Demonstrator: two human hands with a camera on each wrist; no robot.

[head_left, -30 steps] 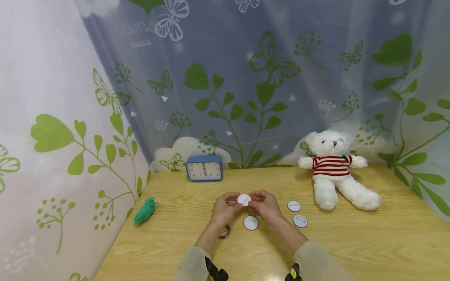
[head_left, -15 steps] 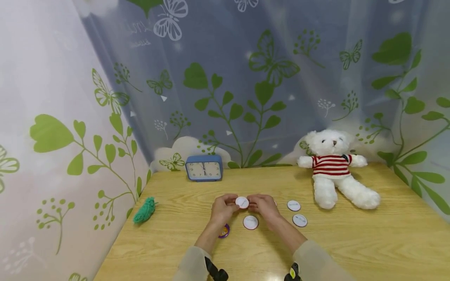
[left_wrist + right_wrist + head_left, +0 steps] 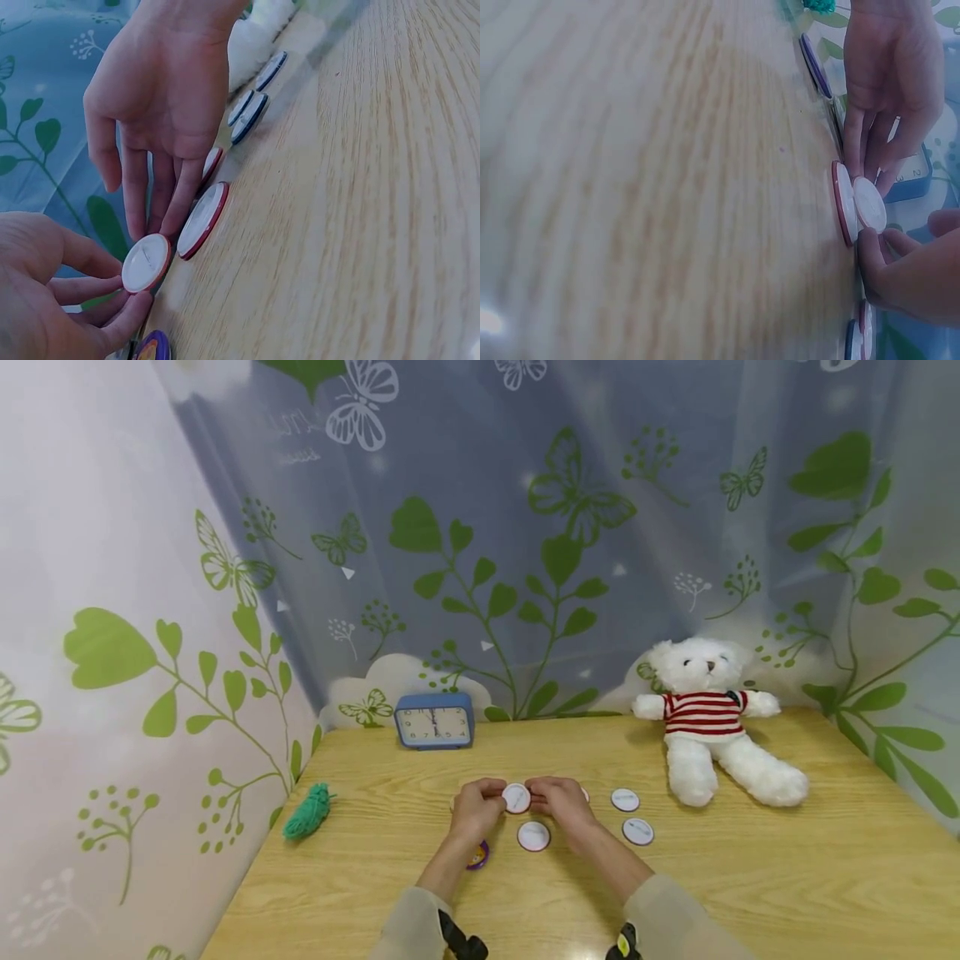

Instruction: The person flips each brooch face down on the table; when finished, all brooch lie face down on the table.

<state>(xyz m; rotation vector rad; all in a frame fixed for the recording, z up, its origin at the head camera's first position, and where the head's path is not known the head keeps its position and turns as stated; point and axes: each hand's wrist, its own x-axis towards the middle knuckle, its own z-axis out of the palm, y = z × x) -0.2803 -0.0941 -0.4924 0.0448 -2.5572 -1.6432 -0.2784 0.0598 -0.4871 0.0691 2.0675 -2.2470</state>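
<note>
Since the earliest frame, the held badge (image 3: 516,797) and both my hands have come slightly lower in the head view. The badge lies between my hands, white back towards me; being round, it offers no long axis, only a pin set aslant. My left hand (image 3: 477,810) pinches its left edge between thumb and finger. My right hand (image 3: 564,803) is at the opposite edge; I cannot tell whether it grips. I judge this edge-to-edge relation decisive, the left having the surer hold. Obstruction: a red-rimmed badge (image 3: 533,837) just below, on my side. A purple badge (image 3: 477,855) lies partly behind my left forearm; two white-backed badges (image 3: 637,832) lie right of my right hand. The clock (image 3: 435,722) stands beyond, well apart.
</note>
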